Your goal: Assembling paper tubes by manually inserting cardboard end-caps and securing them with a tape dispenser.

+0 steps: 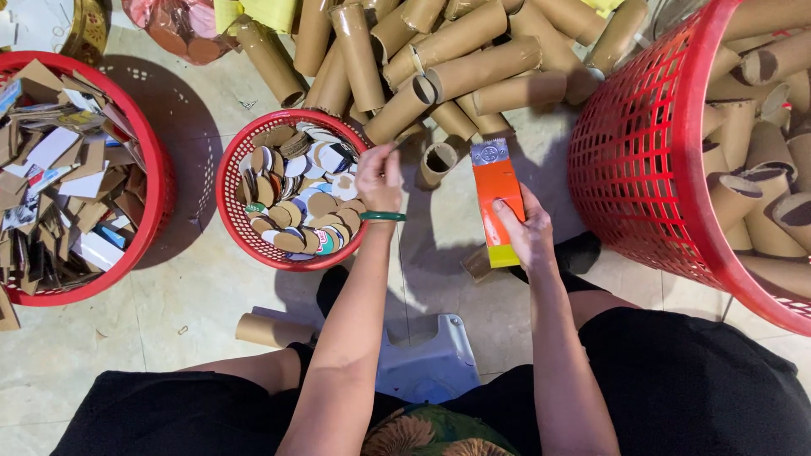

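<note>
Down at floor level, the person's right hand (525, 230) grips an upright cardboard tube wrapped in orange paper (497, 198), fingers curled around its lower half; the tube has a silvery band at the top and a yellow band at the bottom, and it stands between the knees, just beside a large red basket (629, 160) filled with plain brown tubes. The left hand (379, 177), with a green bangle (383, 216) on its wrist, reaches over the right edge of a small round red basket (232, 190) of cardboard discs, fingertips pinched together; whether they hold a disc cannot be told. A heap of bare cardboard tubes (439, 63) lies beyond both hands. Farther left sits another red basket (156, 181) full of cardboard scraps. A grey plastic stool (427, 359) shows between the legs, with one loose tube (272, 329) beside it.
</note>
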